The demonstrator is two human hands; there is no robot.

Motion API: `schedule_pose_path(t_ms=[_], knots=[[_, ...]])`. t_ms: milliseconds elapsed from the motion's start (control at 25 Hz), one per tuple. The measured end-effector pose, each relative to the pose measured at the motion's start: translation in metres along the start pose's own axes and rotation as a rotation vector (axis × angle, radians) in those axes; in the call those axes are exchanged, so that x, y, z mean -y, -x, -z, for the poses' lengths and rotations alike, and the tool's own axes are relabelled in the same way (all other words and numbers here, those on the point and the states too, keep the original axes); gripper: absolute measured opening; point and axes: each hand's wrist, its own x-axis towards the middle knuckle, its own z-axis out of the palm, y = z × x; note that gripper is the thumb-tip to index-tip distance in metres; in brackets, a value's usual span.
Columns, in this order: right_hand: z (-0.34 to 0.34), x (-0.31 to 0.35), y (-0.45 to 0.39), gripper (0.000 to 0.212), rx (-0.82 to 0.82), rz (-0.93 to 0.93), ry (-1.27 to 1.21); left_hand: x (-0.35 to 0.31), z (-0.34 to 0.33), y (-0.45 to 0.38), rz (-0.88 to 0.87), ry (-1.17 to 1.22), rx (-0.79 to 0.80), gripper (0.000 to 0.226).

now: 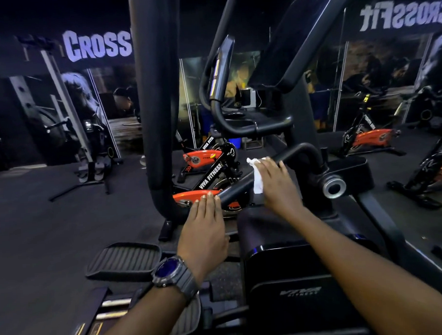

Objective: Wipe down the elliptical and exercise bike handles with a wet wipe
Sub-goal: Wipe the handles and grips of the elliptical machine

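1. Right hand (279, 182) presses the white wet wipe (257, 178) onto the elliptical's low black handle bar (237, 188), fingers curled over it.
2. Left hand (204, 226), fingers straight and together, touches the bar's end at seven o'clock.
3. Judgement: wiping is underway; next, slide the wipe along the bar toward one o'clock.

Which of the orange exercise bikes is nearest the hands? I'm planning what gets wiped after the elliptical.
The orange-and-black VIVA FITNESS exercise bike just behind the elliptical's black bar, beyond the left hand's fingers. The other orange bikes stand farther back or off right.
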Motion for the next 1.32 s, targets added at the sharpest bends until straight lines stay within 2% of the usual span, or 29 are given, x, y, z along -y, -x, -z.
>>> schedule_pose_path(t_ms=[40,80,120,160,200,280,320,360,440,480,520,640,800,840,880,1000,1080,1120,1200,1280,1320], knots=[[-0.004,0.013,0.007,0.082,-0.014,0.020,0.005,0.000,0.002,0.003,0.005,0.000,0.013,0.090],[-0.012,0.035,0.021,0.076,0.024,0.121,-0.053,-0.001,0.003,0.004,0.005,0.003,0.010,0.088],[-0.019,0.052,0.037,0.075,0.015,0.280,-0.092,-0.002,0.006,0.004,0.005,0.002,-0.009,0.087],[-0.023,0.049,0.042,0.079,0.003,0.354,-0.100,-0.003,0.007,0.003,0.006,-0.003,-0.021,0.087],[-0.018,0.036,0.038,0.083,0.012,0.335,-0.091,-0.005,0.008,0.002,0.015,-0.004,-0.025,0.089],[-0.007,0.006,0.011,0.096,0.000,0.077,0.001,-0.006,0.008,0.003,0.035,0.004,-0.005,0.093],[-0.002,0.010,0.008,0.095,0.029,0.000,0.004,-0.006,0.008,0.004,0.040,0.009,0.012,0.093],[-0.006,0.021,0.015,0.090,0.033,0.010,-0.024,-0.006,0.007,0.005,0.041,0.018,0.013,0.092],[-0.019,0.069,0.050,0.080,0.035,0.138,-0.226,-0.007,0.002,0.003,0.043,0.023,-0.014,0.085],[-0.020,0.089,0.065,0.078,0.009,0.114,-0.360,-0.007,0.001,0.002,0.048,0.036,-0.033,0.081],[-0.019,0.103,0.073,0.078,-0.036,-0.002,-0.552,-0.006,0.001,0.001,0.046,0.051,-0.044,0.078],[-0.008,0.132,0.047,0.079,-0.113,-0.602,-1.314,-0.002,0.001,0.002,0.012,0.051,-0.021,0.085],[0.000,0.091,-0.013,0.072,-0.491,-1.004,-2.038,0.001,0.006,0.004,-0.021,0.019,-0.012,0.085],[0.001,0.086,-0.014,0.077,-0.478,-1.036,-2.173,0.001,0.006,0.004,-0.016,0.028,-0.011,0.084],[0.005,0.090,-0.006,0.086,-0.390,-1.074,-2.227,0.000,0.004,0.005,-0.011,0.035,-0.015,0.083],[0.010,0.134,0.031,0.109,-0.061,-1.036,-2.277,0.000,0.001,0.004,0.002,0.038,-0.040,0.074],[0.004,0.118,0.026,0.119,-0.077,-1.003,-2.320,0.004,0.000,0.003,-0.006,0.047,-0.039,0.075],[0.005,0.093,0.014,0.121,-0.172,-1.060,-2.336,0.005,0.001,0.004,-0.018,0.049,-0.034,0.077],[0.003,0.058,-0.009,0.121,-0.333,-1.028,-2.498,0.005,0.003,0.005,-0.027,0.059,-0.031,0.079],[-0.001,0.072,0.001,0.119,-0.287,-1.011,-2.483,0.003,0.005,0.005,-0.016,0.067,-0.008,0.080],[-0.007,0.088,0.009,0.120,-0.160,-0.944,-2.467,0.003,0.005,0.004,-0.011,0.068,-0.004,0.081]])
